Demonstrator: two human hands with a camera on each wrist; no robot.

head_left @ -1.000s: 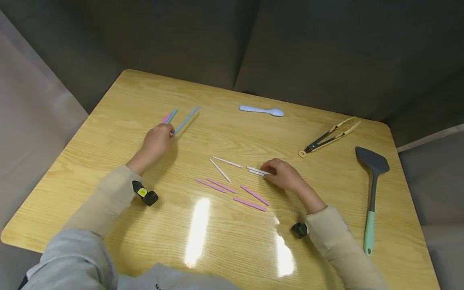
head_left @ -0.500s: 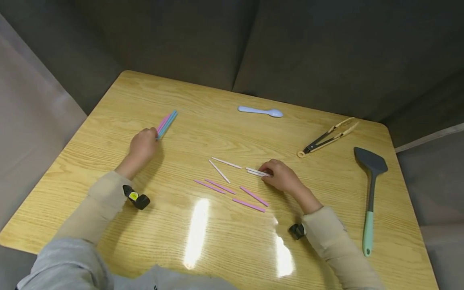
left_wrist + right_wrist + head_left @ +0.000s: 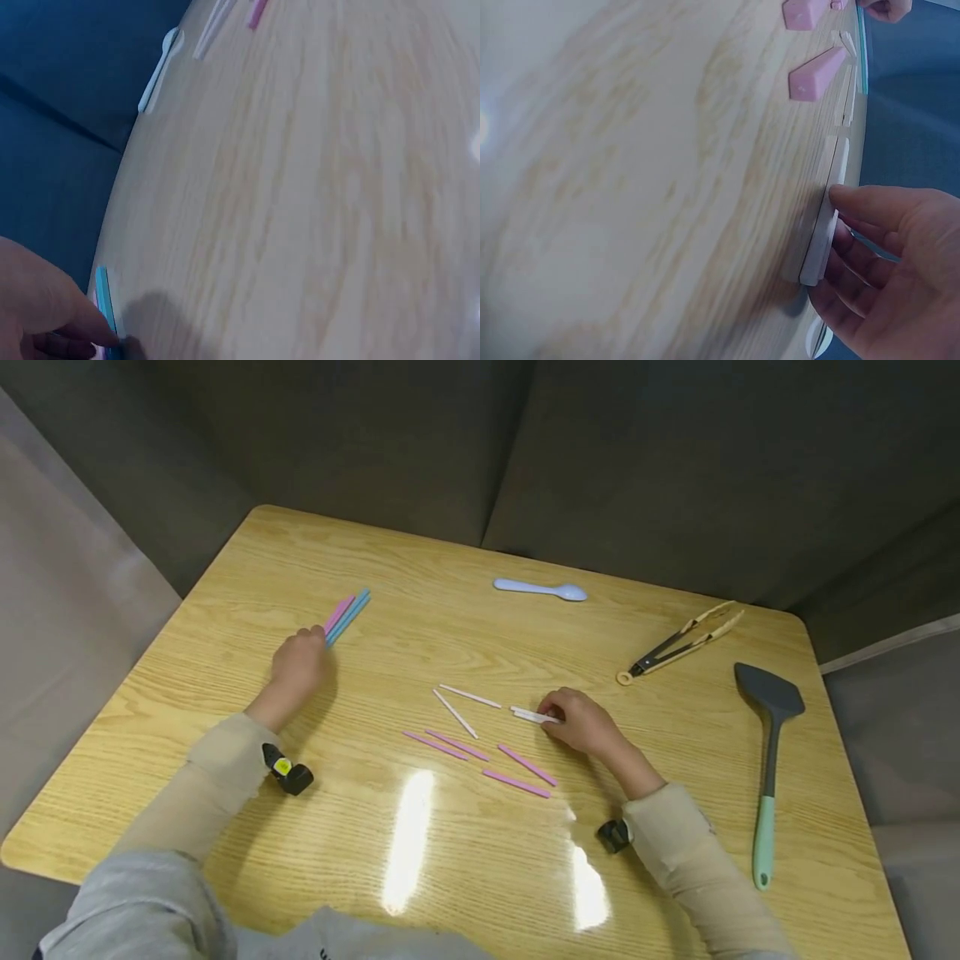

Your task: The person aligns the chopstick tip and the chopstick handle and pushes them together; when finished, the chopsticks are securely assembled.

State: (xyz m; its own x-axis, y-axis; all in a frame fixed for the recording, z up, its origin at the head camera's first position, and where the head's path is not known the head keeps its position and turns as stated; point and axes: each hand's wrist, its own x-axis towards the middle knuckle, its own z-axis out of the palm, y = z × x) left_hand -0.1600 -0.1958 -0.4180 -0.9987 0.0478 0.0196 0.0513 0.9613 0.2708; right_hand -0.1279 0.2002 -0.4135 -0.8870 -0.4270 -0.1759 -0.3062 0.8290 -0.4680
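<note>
At the table's left, my left hand (image 3: 300,664) pinches the near end of the blue sticks (image 3: 348,618), which lie side by side with pink sticks (image 3: 338,612). In the left wrist view, curled fingertips meet the blue stick (image 3: 104,294). Near the middle, my right hand (image 3: 581,720) holds white sticks (image 3: 528,716) at their right ends. The right wrist view has its thumb on a white stick (image 3: 826,225), the other fingers curled behind. Two more white sticks (image 3: 470,696) lie to the left, and several pink sticks (image 3: 517,783) lie nearer the body.
A pale blue spoon (image 3: 540,589) lies along the far edge of the wooden table (image 3: 300,852). Farther right are tongs (image 3: 675,646) with tan tips and a dark spatula (image 3: 768,718) with a green handle. Dark curtains (image 3: 637,468) stand behind the table.
My left hand has brought a separate blue stick leftward and in beside the other blue and pink sticks. The two white sticks at my right hand now lie closer together.
</note>
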